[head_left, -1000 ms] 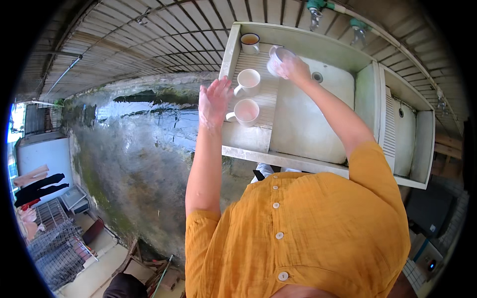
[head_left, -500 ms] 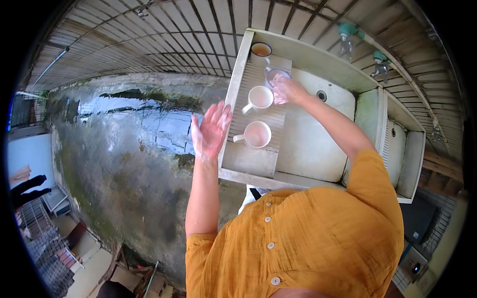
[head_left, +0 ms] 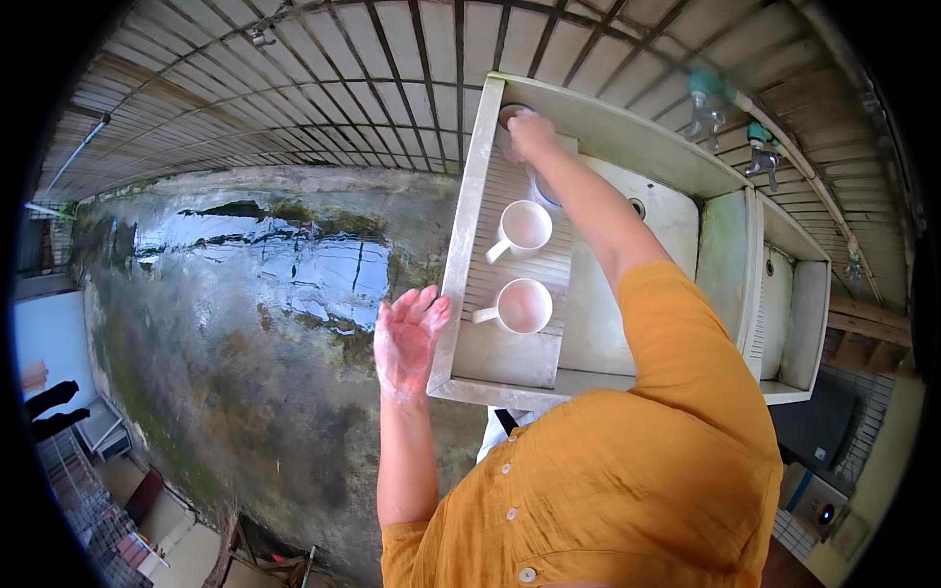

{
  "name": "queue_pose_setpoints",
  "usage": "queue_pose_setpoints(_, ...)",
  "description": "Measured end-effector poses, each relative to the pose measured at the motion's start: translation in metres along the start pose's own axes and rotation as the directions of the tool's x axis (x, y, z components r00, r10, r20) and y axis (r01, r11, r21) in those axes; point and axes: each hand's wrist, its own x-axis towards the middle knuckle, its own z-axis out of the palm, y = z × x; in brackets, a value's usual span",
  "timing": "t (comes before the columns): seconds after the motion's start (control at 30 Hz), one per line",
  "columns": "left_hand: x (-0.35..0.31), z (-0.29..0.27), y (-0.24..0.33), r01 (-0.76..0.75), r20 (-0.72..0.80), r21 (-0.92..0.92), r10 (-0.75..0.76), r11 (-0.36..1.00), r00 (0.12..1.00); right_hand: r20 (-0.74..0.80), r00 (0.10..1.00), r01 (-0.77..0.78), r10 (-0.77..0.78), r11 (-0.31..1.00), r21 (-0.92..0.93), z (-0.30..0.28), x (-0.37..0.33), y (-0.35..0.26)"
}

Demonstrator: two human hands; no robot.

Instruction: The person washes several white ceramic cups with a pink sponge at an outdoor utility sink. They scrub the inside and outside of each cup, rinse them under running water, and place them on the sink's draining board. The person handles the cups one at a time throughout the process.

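Note:
My right hand [head_left: 532,135] reaches to the far end of the ridged board, closed at the handle of a dark-rimmed mug [head_left: 512,111]; its fingers are partly hidden. Right behind my forearm, a mug with a bluish rim [head_left: 541,190] is mostly covered. Two white mugs stand upright in a row toward me, the middle white mug [head_left: 526,227] and the nearest white mug [head_left: 523,306], both with handles pointing left. Raised left of the sink, my left hand [head_left: 410,338] is palm up with fingers apart, whitish suds on its skin and nothing in it.
The stone sink [head_left: 606,294] has a raised rim and a ridged side board [head_left: 480,269]. A second, smaller basin [head_left: 781,304] adjoins on the right. Metal taps [head_left: 704,120] hang from a wall pipe. Wet concrete floor with a puddle [head_left: 294,255] lies left.
My right hand has left the bluish-rimmed mug and moved farther away to the dark-rimmed one. My left hand stays raised, lower in the picture, as the view has tilted.

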Motion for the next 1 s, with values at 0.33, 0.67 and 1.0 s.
queue_pose_setpoints(0.33,-0.006,0.025,-0.009,-0.335,0.109,0.626,0.346,0.704,0.932,-0.498,0.862,0.030,0.094,0.971,0.237,-0.029,-0.026,0.054)
queue_pose_setpoints(0.67,0.020,0.133,-0.123,-0.743,0.835,0.549,0.212,-0.382,0.508,0.204,0.976,-0.217,0.080,0.236,0.947,-0.157,-0.240,0.023)
queue_pose_setpoints(1.0,0.003,0.111,-0.214,-0.033,0.061,0.675,-0.012,0.737,0.998,-0.269,0.954,0.164,0.129,0.528,0.833,-0.129,-0.363,0.089)
